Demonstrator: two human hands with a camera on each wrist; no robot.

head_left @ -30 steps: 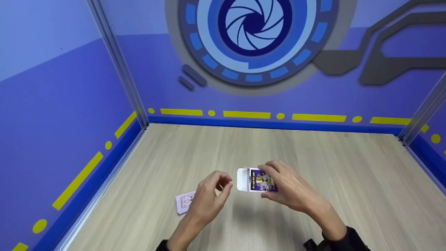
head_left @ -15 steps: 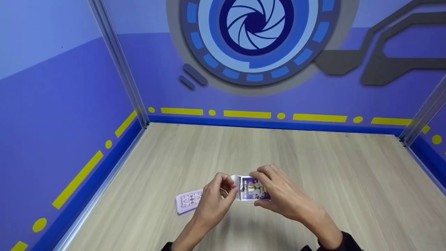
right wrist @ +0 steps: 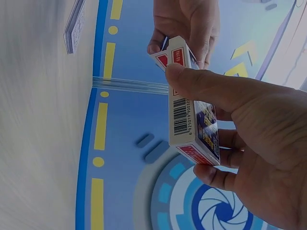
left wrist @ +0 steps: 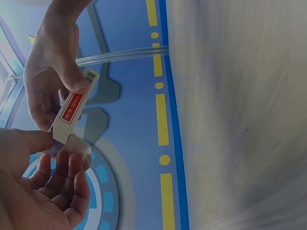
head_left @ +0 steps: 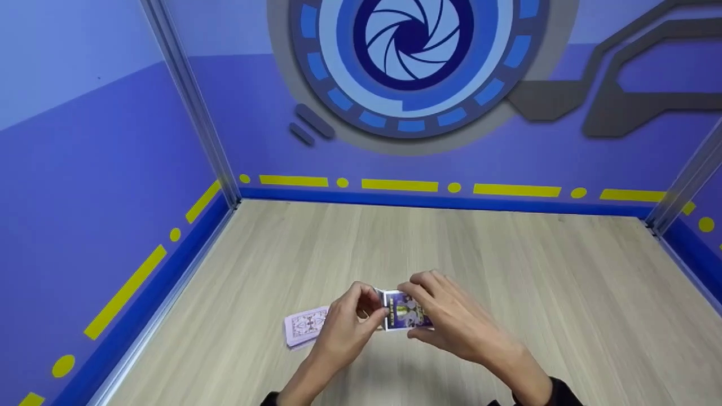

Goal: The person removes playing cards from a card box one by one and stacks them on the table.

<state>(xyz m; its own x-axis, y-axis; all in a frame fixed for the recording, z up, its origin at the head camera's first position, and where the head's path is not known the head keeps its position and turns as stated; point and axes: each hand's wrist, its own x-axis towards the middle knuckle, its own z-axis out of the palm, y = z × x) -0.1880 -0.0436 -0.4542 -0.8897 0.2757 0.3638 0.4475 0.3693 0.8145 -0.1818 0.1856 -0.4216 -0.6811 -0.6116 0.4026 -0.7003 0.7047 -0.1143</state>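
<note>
A small purple-and-white playing card box (head_left: 401, 317) is held above the table, its end with the flap facing left. My right hand (head_left: 454, 316) grips it across the long sides, thumb on the narrow side with the barcode. At the flap end, the thumb and fingers of my left hand (head_left: 347, 317) pinch the box's edge. The left wrist view shows the pale flap (left wrist: 79, 146) bent out over the left fingers. Left of the hands lies a stack of playing cards (head_left: 306, 325), backs up, partly covered by the left hand.
The wood-grain table (head_left: 507, 254) is bounded by blue panels (head_left: 225, 124) at the back and sides. A metal corner post (head_left: 194, 101) rises at the back left.
The right hand has brought the box left and toward the person. The left hand, apart from the box a second ago, now touches its flap end. The card stack has stayed put.
</note>
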